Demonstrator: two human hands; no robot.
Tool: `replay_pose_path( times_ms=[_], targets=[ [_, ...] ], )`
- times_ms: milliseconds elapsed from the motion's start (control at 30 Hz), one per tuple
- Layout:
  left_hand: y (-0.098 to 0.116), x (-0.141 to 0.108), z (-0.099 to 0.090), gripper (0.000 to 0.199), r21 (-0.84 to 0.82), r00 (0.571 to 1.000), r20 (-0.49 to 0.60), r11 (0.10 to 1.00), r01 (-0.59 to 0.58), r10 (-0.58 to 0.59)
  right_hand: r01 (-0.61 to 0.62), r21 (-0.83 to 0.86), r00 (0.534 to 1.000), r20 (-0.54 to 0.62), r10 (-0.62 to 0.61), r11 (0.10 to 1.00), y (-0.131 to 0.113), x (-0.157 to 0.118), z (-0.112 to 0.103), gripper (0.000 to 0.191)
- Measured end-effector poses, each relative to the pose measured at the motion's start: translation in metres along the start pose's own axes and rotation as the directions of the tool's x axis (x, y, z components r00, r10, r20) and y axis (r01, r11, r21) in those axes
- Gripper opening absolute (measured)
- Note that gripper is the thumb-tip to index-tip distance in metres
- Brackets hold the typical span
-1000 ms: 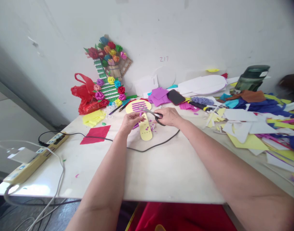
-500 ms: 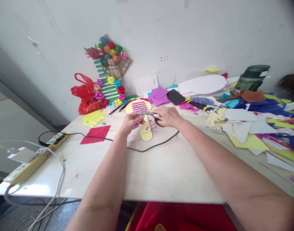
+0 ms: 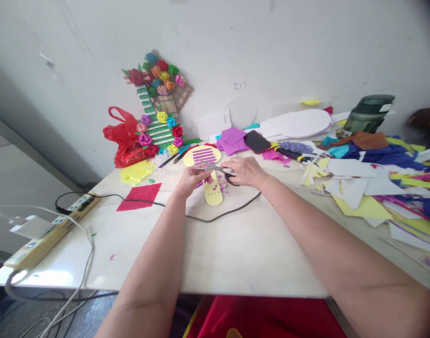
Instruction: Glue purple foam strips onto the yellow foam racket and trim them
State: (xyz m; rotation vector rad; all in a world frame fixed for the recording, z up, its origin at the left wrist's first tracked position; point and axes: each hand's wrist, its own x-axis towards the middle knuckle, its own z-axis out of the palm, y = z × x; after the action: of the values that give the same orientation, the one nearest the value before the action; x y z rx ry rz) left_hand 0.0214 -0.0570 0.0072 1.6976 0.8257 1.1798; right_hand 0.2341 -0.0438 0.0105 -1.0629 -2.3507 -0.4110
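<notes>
My right hand point(image 3: 246, 171) is closed round the black handles of a pair of scissors point(image 3: 216, 168), whose blades point left and stand apart. Between the blade tips and the table, my left hand point(image 3: 193, 180) pinches a small piece of purple paper, mostly hidden by the fingers. Below the hands lies a yellow paper cutout point(image 3: 213, 195) with a row of dark marks and a small purple heart. Its wide oval top point(image 3: 190, 155) carries several purple strips. Tiny purple scraps point(image 3: 224, 188) are scattered beside it.
A black cable point(image 3: 215, 220) crosses the table in front. Red paper point(image 3: 140, 197) and a power strip point(image 3: 56, 230) are at left. Behind stand paper flowers point(image 3: 161, 77), purple paper point(image 3: 232, 141) and a phone point(image 3: 257, 142). Paper offcuts point(image 3: 363, 206) and a bottle point(image 3: 368, 115) fill the right.
The scissor blades have opened a little wider, with the tips over the left fingers. Both hands stay in almost the same place.
</notes>
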Motion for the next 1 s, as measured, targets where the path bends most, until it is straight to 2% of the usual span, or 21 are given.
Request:
replay_pose_path(
  times_ms=[167, 300, 433, 667, 833, 1000],
  targets=[
    [-0.0017, 0.0004, -0.0016, 0.023, 0.02, 0.999, 0.022, 1.0, 0.023, -0.023, 0.019, -0.019, 1.0, 0.024, -0.019, 1.0, 0.0003, 0.0015, -0.0011, 0.037],
    [-0.0003, -0.0003, -0.0014, 0.024, -0.01, 0.998, 0.023, 0.998, 0.065, -0.065, -0.011, 0.008, 0.999, 0.051, 0.01, 1.0, -0.0006, 0.0031, -0.0025, 0.029],
    [0.0005, -0.0003, -0.0003, 0.026, -0.04, 0.995, -0.031, 0.995, 0.093, -0.094, -0.077, 0.111, 0.997, -0.01, 0.079, 0.991, -0.0003, 0.0033, -0.0042, 0.02],
    [-0.0031, 0.0024, -0.003, 0.022, 0.05, 0.989, -0.151, 0.999, 0.002, 0.005, -0.124, 0.138, 0.991, -0.031, 0.13, 0.983, 0.0028, 0.0018, -0.0008, 0.03],
    [-0.0013, 0.0016, -0.0006, 0.025, -0.051, 0.984, -0.156, 0.995, 0.081, -0.089, -0.129, 0.144, 0.991, -0.022, 0.134, 0.981, 0.003, 0.0021, 0.0018, 0.034],
    [-0.0002, 0.0003, -0.0007, 0.028, -0.048, 0.983, -0.154, 0.994, 0.095, -0.101, -0.117, 0.157, 0.993, 0.024, 0.115, 0.981, 0.0015, 0.0025, -0.0011, 0.038]
  ],
)
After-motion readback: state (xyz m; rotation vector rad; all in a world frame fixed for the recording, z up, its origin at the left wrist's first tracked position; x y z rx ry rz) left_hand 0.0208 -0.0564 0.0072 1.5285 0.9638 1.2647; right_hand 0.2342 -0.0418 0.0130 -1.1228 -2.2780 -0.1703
